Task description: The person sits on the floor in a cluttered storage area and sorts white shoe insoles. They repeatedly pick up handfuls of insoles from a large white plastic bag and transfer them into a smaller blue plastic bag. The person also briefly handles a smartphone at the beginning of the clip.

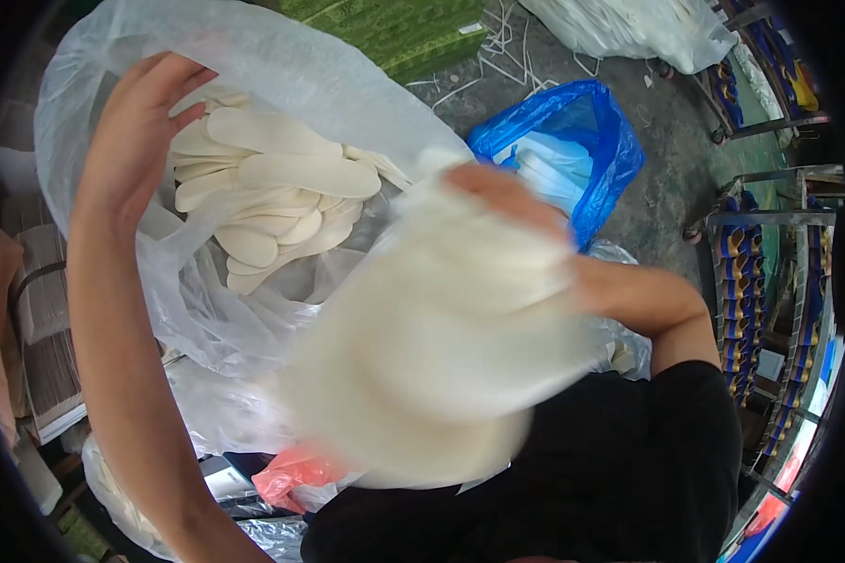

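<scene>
My right hand [509, 199] grips a bunch of cream-white insoles [432, 328] in front of my chest. Motion smears both the bunch and the fingers. Inside a large translucent plastic bag [282, 56] at the upper left lies a loose pile of similar insoles [300, 175]. My left hand [164, 98] is at the bag's left side, just beside that pile. Its thumb stands apart from the fingers, with nothing visible between them; the fingertips are partly veiled by the bag's film.
A blue plastic bag [587, 131] with pale blue and white contents stands right of the pile. Green boxes [385, 33] are at the top. Wheeled racks [770, 220] line the right side. Stacked brown sheets [47, 310] are at left; a red plastic bag [296, 477] lies near my body.
</scene>
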The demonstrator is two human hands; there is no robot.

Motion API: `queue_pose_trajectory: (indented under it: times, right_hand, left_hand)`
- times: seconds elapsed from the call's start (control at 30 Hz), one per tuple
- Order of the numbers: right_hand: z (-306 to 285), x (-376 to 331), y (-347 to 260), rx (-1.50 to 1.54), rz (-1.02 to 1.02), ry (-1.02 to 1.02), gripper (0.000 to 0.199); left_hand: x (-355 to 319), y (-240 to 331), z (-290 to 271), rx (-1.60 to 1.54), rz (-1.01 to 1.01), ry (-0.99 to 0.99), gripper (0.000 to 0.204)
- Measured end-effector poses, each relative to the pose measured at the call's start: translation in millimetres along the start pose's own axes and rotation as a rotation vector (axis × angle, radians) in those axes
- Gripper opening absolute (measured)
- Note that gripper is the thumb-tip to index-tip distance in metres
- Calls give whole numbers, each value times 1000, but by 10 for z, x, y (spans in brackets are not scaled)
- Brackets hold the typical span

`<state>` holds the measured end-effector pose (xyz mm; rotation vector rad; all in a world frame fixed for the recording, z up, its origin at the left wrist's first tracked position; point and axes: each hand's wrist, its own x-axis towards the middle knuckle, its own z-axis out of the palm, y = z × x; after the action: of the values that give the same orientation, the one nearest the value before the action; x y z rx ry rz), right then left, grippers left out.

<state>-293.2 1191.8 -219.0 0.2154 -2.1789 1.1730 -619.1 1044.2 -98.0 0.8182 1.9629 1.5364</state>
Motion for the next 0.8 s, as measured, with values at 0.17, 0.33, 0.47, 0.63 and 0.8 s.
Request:
queue_pose_trajectory:
  times: [0.17,0.33,0.47,0.63,0.8]
  right_hand:
    - [-1210,-428,430,-489,196,-258,60]
    - [-1858,-774,862,-562,964,-873,54]
    - [-1137,-215,501,-716,730,-609,41]
    - [353,664,149,88,306,-701,41]
    - [1825,1246,1265,-325,287,-574,66]
  left_hand:
    - [-152,-84,42,251,13,13,55]
    - [-212,-25,43,310,78,-9,49]
    - [-390,293,100,389,53,-91,46]
    - [-153,198,-220,581,230,-41,44]
    - [-334,474,-260,1056,145,49,45]
